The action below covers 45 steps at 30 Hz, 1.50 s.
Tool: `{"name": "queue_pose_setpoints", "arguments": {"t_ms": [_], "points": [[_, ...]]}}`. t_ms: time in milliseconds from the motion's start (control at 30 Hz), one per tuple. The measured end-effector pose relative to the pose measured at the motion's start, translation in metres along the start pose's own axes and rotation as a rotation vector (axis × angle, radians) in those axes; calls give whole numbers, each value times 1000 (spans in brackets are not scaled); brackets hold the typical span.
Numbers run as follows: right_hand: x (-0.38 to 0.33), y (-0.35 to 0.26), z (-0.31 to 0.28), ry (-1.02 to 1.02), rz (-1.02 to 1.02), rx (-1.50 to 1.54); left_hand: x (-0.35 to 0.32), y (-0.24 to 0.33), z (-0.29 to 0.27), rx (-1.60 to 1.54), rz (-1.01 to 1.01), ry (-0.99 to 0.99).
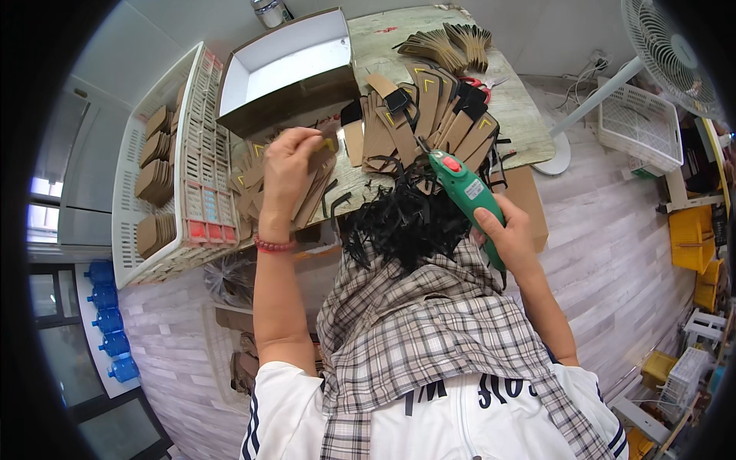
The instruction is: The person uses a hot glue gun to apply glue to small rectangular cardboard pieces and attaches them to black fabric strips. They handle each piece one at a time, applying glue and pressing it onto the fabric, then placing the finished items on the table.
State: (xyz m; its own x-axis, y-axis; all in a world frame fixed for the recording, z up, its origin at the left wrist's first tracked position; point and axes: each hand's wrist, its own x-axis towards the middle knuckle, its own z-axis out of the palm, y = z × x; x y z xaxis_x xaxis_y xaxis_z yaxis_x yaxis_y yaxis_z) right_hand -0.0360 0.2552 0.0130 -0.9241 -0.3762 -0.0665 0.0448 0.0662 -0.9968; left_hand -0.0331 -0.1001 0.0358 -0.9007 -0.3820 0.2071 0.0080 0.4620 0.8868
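Fingers of left hand [290,165] pinch a cardboard piece [320,156], right hand [507,234] grips glue gun [465,192]; hot nozzle could burn fingertips.

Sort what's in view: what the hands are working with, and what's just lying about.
In use:
left hand on a brown card piece
right hand holding the green glue gun
fanned card pieces

Lying about:
open box
white crate
fan
black strips

The glue gun [464,188] was glossy green plastic. The cardboard pieces [399,123] looked matt brown, the strips [399,218] thin black and dull. The crate [195,161] was white plastic; the worktop [529,123] worn, mottled.
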Motion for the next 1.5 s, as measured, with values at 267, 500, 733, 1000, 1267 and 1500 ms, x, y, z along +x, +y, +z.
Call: {"name": "queue_pose_setpoints", "arguments": {"t_ms": [267,500,733,1000,1267,1500], "points": [[-2,3,2,5,34,-120,52,-27,116,578,565,120],[-3,2,-2,49,37,-111,92,-50,137,462,660,222],[5,-10,5,102,-19,-97,68,23,84,-448,251,247],[-3,-23,19,111,-53,-146,-12,44,85,-1109,-122,37],[-15,-17,18,72,-13,-150,-36,41,113,-1077,-251,141],[-14,-17,16,80,-13,-115,-42,43,121,-1037,-294,106]]}}
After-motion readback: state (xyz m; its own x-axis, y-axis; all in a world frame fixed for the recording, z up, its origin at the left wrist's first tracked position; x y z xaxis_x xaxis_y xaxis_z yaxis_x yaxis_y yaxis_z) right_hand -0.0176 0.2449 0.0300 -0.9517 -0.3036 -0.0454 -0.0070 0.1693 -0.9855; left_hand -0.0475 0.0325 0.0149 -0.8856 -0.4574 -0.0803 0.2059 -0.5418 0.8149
